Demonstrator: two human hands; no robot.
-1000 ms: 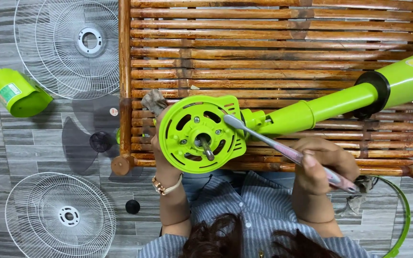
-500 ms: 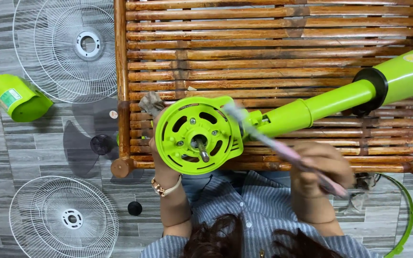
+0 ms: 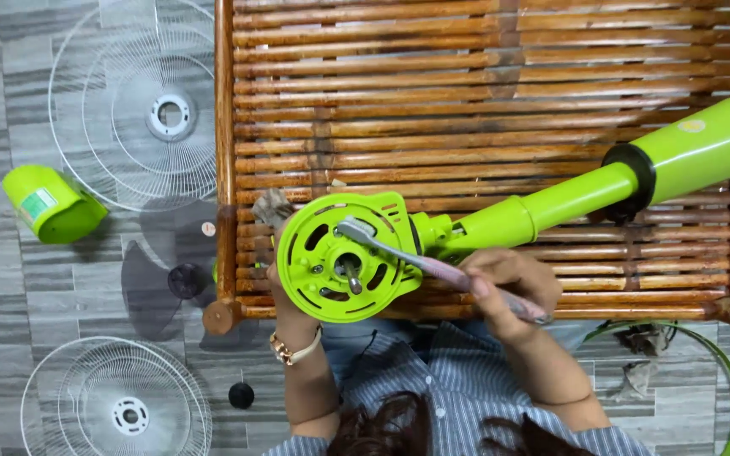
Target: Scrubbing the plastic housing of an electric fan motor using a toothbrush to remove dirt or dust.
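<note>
Gripping a brush (image 3: 441, 272) by its pinkish handle, the right hand (image 3: 509, 283) lays the bristle end on the fan motor (image 3: 344, 257). The left hand (image 3: 285, 291) clasps the motor's rim from behind. The motor is a lime-green slotted disc with a steel shaft, joined to a green pole (image 3: 635, 173), lying on a bamboo table (image 3: 483, 84). Wire grilles (image 3: 141, 110) and a dark blade (image 3: 171, 270) lie on the floor.

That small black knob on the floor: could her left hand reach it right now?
Probably, but not freely: the left hand grips the green fan motor housing. The black knob lies unobstructed beside that forearm.
</note>
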